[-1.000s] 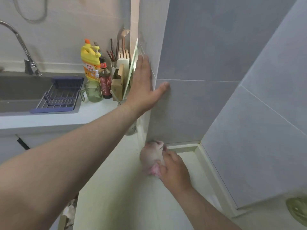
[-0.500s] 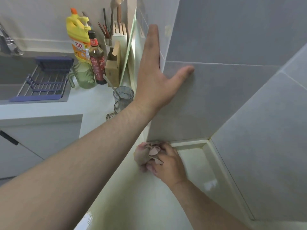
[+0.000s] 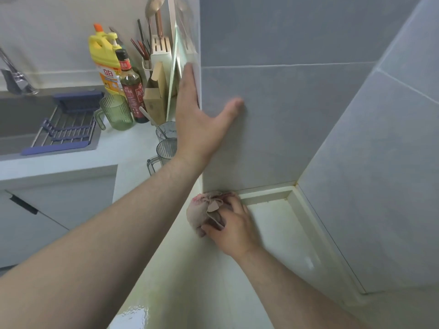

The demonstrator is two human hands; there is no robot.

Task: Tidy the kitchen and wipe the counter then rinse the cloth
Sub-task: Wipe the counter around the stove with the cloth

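**Cloth bunched in the corner, other hand braced on the wall**

My right hand (image 3: 234, 227) is closed around the wadded cloth (image 3: 202, 211), fingers curled over it and pressing it onto the pale counter (image 3: 273, 233) right where the counter meets the foot of the grey tiled wall (image 3: 285, 115). The cloth bulges out to the left of my knuckles; the part beneath my palm is hidden, so I cannot tell how much of it there is or whether it is folded. Its edge shows a pinkish tint.

My left hand (image 3: 198, 122) is open and flat, holding nothing. The fingers run up along the outer corner of the wall and the thumb is spread out to the right across the tile. My left forearm covers much of the counter below it.

Just left of my left wrist stand two clear cups (image 3: 166, 138), half hidden behind the hand, with a utensil handle sticking out of the upper one. Further left of my fingers are a brown sauce bottle (image 3: 131, 84), a yellow detergent jug (image 3: 104, 60), a green ribbed mug (image 3: 116, 112) and a knife block (image 3: 161, 51), partly masked by an upright board. Beyond them a blue rack (image 3: 64, 129) sits over the sink (image 3: 14, 119), which the frame cuts off, along with most of the tap.
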